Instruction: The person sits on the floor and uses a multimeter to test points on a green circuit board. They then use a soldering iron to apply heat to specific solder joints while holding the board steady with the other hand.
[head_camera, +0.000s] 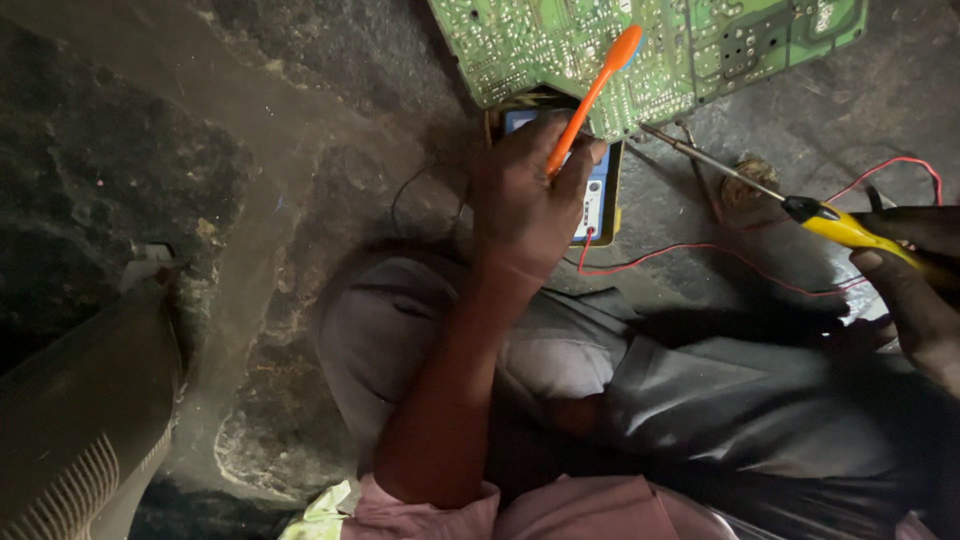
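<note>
Surrounding circuit board (700, 40): rough dark floor (150, 130)

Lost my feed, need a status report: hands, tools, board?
Left hand grips orange brush over green circuit board. Right hand holds yellow-handled soldering iron. Red wire trails between.

one circuit board (690, 40), one toothbrush (590, 90), one multimeter (598, 190)

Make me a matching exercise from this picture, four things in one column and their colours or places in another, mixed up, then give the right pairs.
Things:
1. toothbrush
2. circuit board
3. soldering iron
4. multimeter

Descriptions:
A. green, at the top edge
B. yellow handle, in the right hand
C. orange, in the left hand
D. blue face, partly under the left hand

Pairs: 1-C, 2-A, 3-B, 4-D
</note>
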